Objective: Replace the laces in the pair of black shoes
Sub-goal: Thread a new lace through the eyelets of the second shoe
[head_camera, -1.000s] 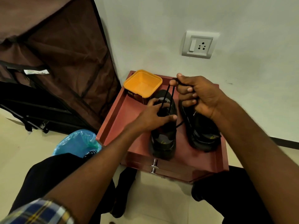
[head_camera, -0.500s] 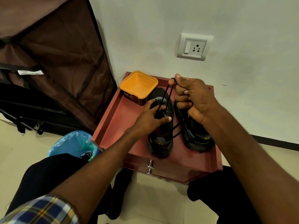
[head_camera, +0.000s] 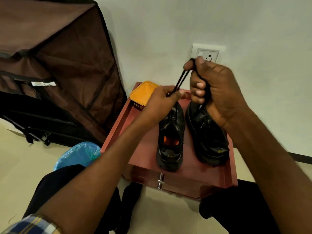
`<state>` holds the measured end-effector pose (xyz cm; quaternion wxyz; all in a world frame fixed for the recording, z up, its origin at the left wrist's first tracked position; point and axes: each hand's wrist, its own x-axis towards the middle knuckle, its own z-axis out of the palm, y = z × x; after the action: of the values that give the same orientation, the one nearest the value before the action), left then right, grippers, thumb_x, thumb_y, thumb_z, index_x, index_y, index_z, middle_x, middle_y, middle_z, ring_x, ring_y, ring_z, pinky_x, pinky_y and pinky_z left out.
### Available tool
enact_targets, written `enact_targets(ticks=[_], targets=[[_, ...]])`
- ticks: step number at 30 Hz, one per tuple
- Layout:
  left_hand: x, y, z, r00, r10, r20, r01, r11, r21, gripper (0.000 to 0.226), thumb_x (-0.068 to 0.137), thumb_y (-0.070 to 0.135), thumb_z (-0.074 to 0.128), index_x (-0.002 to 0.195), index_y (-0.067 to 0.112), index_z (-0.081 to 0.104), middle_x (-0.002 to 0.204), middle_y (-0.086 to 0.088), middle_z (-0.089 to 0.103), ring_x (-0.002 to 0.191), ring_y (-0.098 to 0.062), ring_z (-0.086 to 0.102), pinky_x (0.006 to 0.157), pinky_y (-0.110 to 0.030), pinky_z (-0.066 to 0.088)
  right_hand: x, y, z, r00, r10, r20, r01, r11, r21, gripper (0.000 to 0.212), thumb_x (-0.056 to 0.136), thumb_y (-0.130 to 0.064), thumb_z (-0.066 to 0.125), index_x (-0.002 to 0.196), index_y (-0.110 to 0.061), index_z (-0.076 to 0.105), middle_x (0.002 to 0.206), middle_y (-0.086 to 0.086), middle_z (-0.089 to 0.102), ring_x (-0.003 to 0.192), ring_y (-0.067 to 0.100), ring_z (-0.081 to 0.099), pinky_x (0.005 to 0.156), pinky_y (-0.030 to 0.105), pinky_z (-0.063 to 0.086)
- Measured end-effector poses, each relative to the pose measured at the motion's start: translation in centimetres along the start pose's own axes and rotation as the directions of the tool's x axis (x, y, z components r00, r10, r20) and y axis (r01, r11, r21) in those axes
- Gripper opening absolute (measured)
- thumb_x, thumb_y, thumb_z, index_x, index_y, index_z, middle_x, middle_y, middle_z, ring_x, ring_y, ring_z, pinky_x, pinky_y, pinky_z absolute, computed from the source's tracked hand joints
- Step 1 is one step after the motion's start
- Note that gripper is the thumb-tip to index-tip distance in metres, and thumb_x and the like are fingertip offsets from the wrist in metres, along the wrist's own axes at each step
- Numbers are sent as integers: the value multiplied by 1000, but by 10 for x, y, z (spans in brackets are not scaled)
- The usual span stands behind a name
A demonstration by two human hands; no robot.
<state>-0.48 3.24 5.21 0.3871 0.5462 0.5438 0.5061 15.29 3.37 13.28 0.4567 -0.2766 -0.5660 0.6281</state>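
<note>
Two black shoes stand side by side on a small red-brown table (head_camera: 145, 152), heels toward me. The left shoe (head_camera: 170, 142) shows an orange insole. The right shoe (head_camera: 209, 137) is partly hidden by my right wrist. A black lace (head_camera: 180, 80) runs taut from the left shoe up between my hands. My left hand (head_camera: 162, 102) pinches the lace just above the left shoe. My right hand (head_camera: 214, 88) is raised above the shoes and grips the upper part of the lace in a fist, with a loop over my thumb.
An orange tub (head_camera: 143, 93) sits at the table's far left corner. A drawer knob (head_camera: 160, 181) sticks out of the table front. A brown fabric wardrobe (head_camera: 59, 65) stands at the left, a blue bag (head_camera: 79, 154) beside my knee, a wall socket (head_camera: 207, 54) behind.
Both hands have risen. My right hand pulled the lace higher, and my left hand left the shoe's tongue and now pinches the lace above it. The view tilted up.
</note>
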Motion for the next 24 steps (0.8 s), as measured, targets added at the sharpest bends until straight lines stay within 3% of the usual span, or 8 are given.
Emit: enact_targets(ticks=[3,7,10,12,14,16,20,24], targets=[[4,34,-17,987,146,-65,-142,988,62,15,99,25,68,88,25,78,87,0,71,83,-12,67,77,-33,49,-2,7,1,997,-54,-58,44,985,-165,32,110,-28,49,103,-7,71,68,1,53,63,13,51,54,25,43],[7,56,-34,962,224,-156,-198,966,166,7,90,22,77,94,18,81,83,2,64,65,-6,56,66,-29,45,-2,11,-3,984,-54,-171,0,953,-304,28,107,-26,55,99,-12,78,83,1,68,82,16,61,68,28,50],[1,70,-34,967,247,-70,-231,956,180,8,92,10,72,93,6,79,61,11,64,49,0,51,55,-17,41,-7,16,-1,993,85,-85,-108,942,-319,28,106,-27,57,96,-12,79,91,16,72,83,22,63,77,33,52],[-5,77,-32,973,230,-34,-221,959,176,7,91,7,72,91,7,79,57,-2,64,44,-8,52,48,-19,42,-11,19,0,972,234,19,-219,935,-277,31,107,-29,54,98,-9,76,87,13,69,84,23,65,77,34,51],[-7,78,-31,977,211,-26,-202,962,184,11,88,5,69,90,11,78,62,-14,67,47,-20,58,49,-26,48,-12,22,1,954,291,64,-273,939,-209,31,109,-26,50,101,-6,73,87,10,71,86,24,70,78,32,55],[-9,76,-34,979,202,-43,-187,955,231,22,85,4,61,91,17,78,70,-7,73,60,-24,68,56,-31,55,-11,23,0,956,290,41,-276,938,-208,29,108,-22,51,105,-4,73,97,10,77,96,26,75,85,32,60],[-22,72,-39,972,236,15,-230,931,282,27,87,3,56,94,19,77,78,-2,76,67,-18,72,67,-30,58,-2,29,2,943,332,-10,-325,916,-237,24,107,-18,55,107,-6,75,104,6,79,112,28,72,99,38,57],[-38,61,-43,945,319,75,-321,853,412,22,92,8,62,101,21,78,93,9,77,84,-8,74,81,-33,61,4,35,4,889,458,12,-458,889,-15,24,103,-5,50,106,-10,73,103,6,75,104,25,72,108,43,49]])
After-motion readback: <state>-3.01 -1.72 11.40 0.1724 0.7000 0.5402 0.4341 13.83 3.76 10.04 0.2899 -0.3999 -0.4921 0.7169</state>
